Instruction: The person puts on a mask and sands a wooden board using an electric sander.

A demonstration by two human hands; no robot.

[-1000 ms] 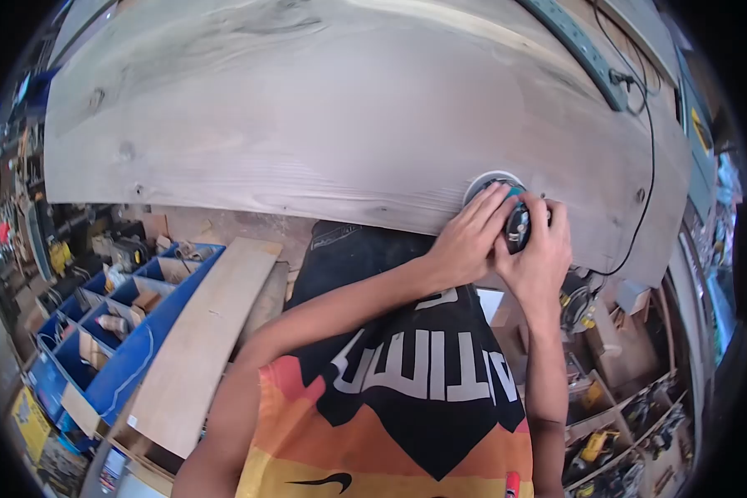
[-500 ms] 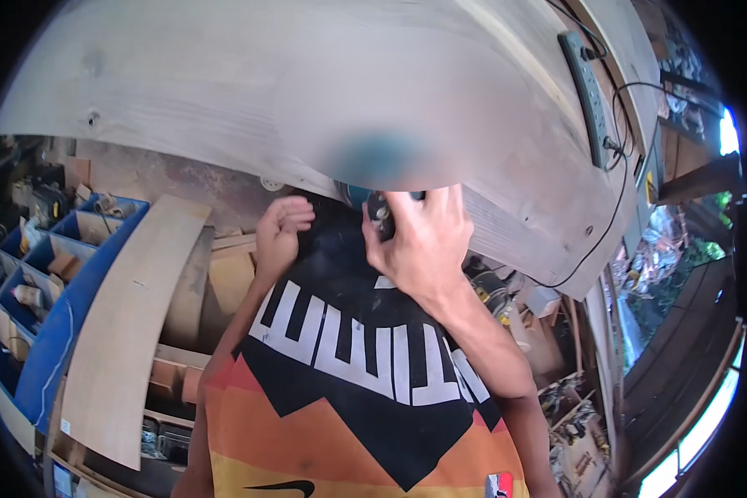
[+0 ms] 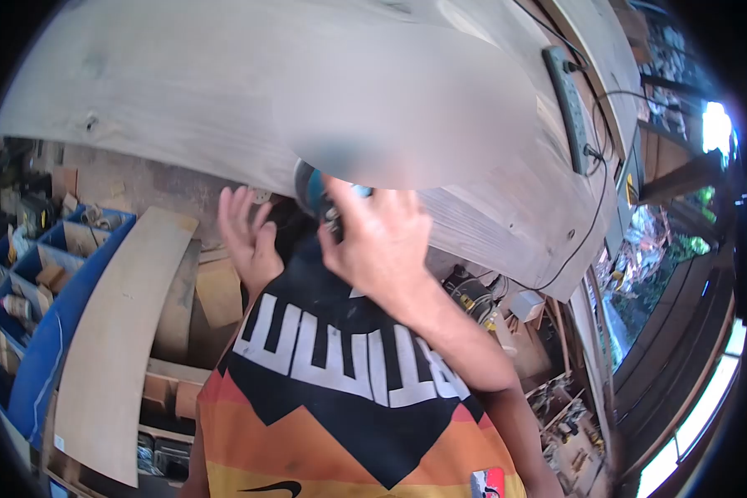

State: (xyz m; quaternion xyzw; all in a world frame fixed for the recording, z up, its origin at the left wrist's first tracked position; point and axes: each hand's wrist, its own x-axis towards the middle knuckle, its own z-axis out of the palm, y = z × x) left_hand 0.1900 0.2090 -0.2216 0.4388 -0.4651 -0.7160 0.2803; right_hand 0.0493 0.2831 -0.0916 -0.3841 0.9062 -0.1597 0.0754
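My right hand point(image 3: 382, 245) is closed round a teal and black handheld power tool point(image 3: 314, 192) with a round disc edge showing on its left side. A blurred patch hides most of the tool, so its exact kind is unclear. It is at the near edge of a wide pale wooden board point(image 3: 166, 100); whether it touches the wood is hidden. My left hand point(image 3: 245, 236) is raised below that edge, left of the tool, fingers spread and holding nothing.
A power strip point(image 3: 566, 108) with a dark cable lies on the board's right side. To the left stand a blue compartment bin point(image 3: 75, 324) and a long curved wooden panel point(image 3: 116, 349). Below the board at right is a tool with yellow parts point(image 3: 473, 299) among wood pieces.
My right hand and the power tool have moved left, and more of the disc edge shows. My left hand has shifted left and its fingers have spread. The view has shifted slightly.
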